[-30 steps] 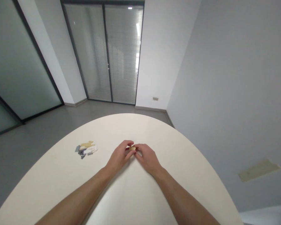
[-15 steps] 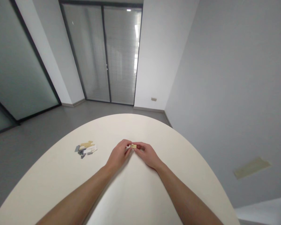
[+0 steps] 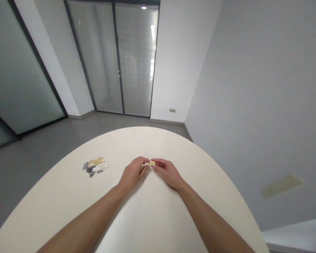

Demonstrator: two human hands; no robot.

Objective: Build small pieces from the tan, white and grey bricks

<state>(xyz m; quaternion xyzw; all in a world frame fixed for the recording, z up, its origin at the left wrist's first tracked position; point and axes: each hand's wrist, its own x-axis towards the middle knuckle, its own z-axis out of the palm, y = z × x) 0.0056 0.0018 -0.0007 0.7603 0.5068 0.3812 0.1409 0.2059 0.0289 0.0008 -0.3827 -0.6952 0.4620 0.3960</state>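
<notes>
My left hand (image 3: 133, 173) and my right hand (image 3: 166, 171) meet over the middle of a round cream table (image 3: 147, 218). Between their fingertips sits a small tan building brick (image 3: 151, 163). Both hands pinch it, the left from the left side and the right from the right, fingers curled. A small heap of loose bricks (image 3: 95, 166), tan, white and grey, lies on the table to the left of my left hand, about a hand's width away.
The table's far curved edge (image 3: 147, 128) drops to a grey floor. Glass doors with blinds (image 3: 121, 59) stand at the back, a glass partition at the left, and a plain grey wall (image 3: 252, 88) close on the right.
Both hands have shifted slightly farther away on the table, still together on the small tan brick. The view has tilted a little.
</notes>
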